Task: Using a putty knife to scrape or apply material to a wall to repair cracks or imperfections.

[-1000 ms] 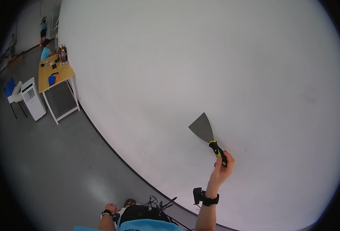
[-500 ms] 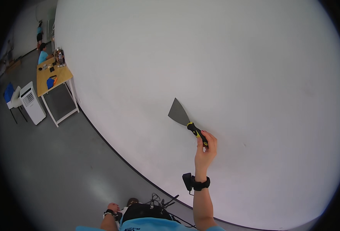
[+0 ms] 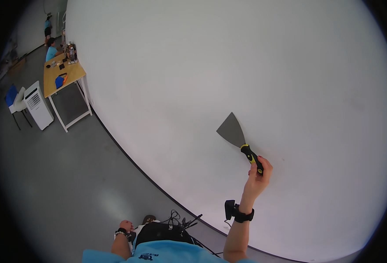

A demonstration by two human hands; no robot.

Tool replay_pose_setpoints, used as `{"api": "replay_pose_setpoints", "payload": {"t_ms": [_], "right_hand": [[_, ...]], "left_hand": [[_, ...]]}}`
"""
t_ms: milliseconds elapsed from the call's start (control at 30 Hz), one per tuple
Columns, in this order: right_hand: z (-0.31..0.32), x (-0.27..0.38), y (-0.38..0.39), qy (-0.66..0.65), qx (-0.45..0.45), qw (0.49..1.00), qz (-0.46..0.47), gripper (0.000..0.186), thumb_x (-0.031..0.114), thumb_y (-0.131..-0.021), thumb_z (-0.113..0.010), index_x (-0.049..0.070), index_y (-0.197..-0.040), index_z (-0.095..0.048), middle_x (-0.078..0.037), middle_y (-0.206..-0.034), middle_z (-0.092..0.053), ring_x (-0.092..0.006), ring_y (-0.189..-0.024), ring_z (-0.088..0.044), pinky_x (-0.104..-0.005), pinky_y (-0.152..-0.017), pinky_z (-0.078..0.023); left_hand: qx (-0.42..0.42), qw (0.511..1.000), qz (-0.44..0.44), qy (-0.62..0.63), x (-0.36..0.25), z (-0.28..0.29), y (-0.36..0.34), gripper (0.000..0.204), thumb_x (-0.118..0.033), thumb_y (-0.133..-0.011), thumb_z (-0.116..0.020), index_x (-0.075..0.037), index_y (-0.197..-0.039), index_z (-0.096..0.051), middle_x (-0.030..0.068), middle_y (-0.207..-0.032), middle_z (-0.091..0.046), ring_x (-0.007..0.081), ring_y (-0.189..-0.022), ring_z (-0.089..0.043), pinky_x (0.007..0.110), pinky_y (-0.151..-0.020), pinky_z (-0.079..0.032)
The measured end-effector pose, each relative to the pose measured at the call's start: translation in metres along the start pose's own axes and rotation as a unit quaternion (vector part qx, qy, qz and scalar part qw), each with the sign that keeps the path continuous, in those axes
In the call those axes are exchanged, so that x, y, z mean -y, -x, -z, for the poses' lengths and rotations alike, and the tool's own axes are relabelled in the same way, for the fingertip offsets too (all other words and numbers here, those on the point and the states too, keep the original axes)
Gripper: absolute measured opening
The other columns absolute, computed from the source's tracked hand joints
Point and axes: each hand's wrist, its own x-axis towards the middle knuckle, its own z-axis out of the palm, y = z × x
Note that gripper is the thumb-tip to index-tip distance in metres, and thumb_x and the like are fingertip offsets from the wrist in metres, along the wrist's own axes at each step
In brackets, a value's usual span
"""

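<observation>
My right hand (image 3: 258, 177) is raised in front of the white wall (image 3: 180, 65), its fingers and thumb closed around the end of a putty knife's handle. The putty knife (image 3: 231, 130) has a wide grey blade and a black and yellow handle. Its blade points up and to the left, close to the wall; whether the edge touches it I cannot tell. Down by my left side hangs my left hand (image 3: 126, 225), fingers loosely bent and nothing seen in it.
Black cables (image 3: 182, 223) lie near my waist at the wall's foot. To the far left stand a wooden table (image 3: 73, 72) with small items, a white portable air conditioner (image 3: 38, 105) and a chair (image 3: 16, 101). Two people in blue shirts are farther back along the wall.
My right hand has moved to the right with the putty knife, and the blade is turned slightly more upright. My left hand still hangs at my side.
</observation>
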Motion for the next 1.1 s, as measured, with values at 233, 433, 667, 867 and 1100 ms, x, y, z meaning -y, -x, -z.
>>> {"api": "replay_pose_setpoints", "payload": {"t_ms": [233, 433, 667, 867, 1100], "right_hand": [[-0.029, 0.013, 0.007, 0.087, 0.062, 0.993, 0.056, 0.019, -0.001, -0.084, -0.063, 0.004, -0.102, -0.065, -0.007, -0.105, -0.060, -0.0142, -0.085, -0.057, -0.0223, -0.060, -0.042], [-0.034, 0.013, 0.007, 0.100, 0.100, 0.989, 0.044, 0.019, -0.001, -0.084, -0.062, 0.005, -0.103, -0.064, -0.005, -0.105, -0.058, -0.0122, -0.087, -0.056, -0.0203, -0.062, -0.042], [-0.052, 0.047, -0.006, 0.129, 0.151, 0.978, 0.064, 0.015, 0.001, -0.086, -0.061, 0.005, -0.101, -0.061, -0.005, -0.102, -0.056, -0.0124, -0.074, -0.053, -0.0223, -0.057, -0.042], [-0.074, 0.054, -0.002, 0.198, 0.214, 0.952, 0.092, 0.019, 0.001, -0.085, -0.061, 0.005, -0.102, -0.052, -0.009, -0.100, -0.055, -0.0234, -0.078, -0.058, -0.0329, -0.064, -0.047], [-0.105, -0.024, 0.036, 0.257, 0.317, 0.906, 0.116, 0.023, 0.001, -0.080, -0.063, 0.007, -0.100, -0.053, -0.007, -0.097, -0.055, -0.0275, -0.083, -0.058, -0.0372, -0.069, -0.047]], "left_hand": [[0.019, 1.000, -0.003, 0.013, 0.014, 0.009, -0.002, 0.028, -0.016, -0.093, -0.042, 0.004, -0.100, -0.061, 0.0151, -0.082, -0.066, 0.0233, -0.067, -0.066, 0.035, -0.058, -0.054], [-0.006, 0.998, 0.024, 0.057, 0.031, 0.029, 0.004, 0.028, -0.016, -0.094, -0.040, 0.003, -0.100, -0.060, 0.0159, -0.083, -0.065, 0.0247, -0.067, -0.065, 0.037, -0.059, -0.054], [-0.028, 0.996, 0.003, 0.086, 0.017, 0.064, 0.029, 0.026, -0.015, -0.092, -0.041, 0.002, -0.100, -0.059, 0.0158, -0.088, -0.065, 0.0254, -0.071, -0.065, 0.037, -0.063, -0.053], [0.002, 0.997, 0.014, 0.079, 0.010, 0.084, 0.003, 0.028, -0.016, -0.092, -0.041, 0.004, -0.099, -0.059, 0.0173, -0.085, -0.065, 0.0275, -0.068, -0.066, 0.038, -0.060, -0.055], [0.001, 0.998, -0.017, 0.066, -0.001, 0.099, -0.001, 0.027, -0.016, -0.092, -0.041, 0.002, -0.101, -0.059, 0.0150, -0.085, -0.066, 0.0246, -0.070, -0.067, 0.035, -0.059, -0.053]]}}
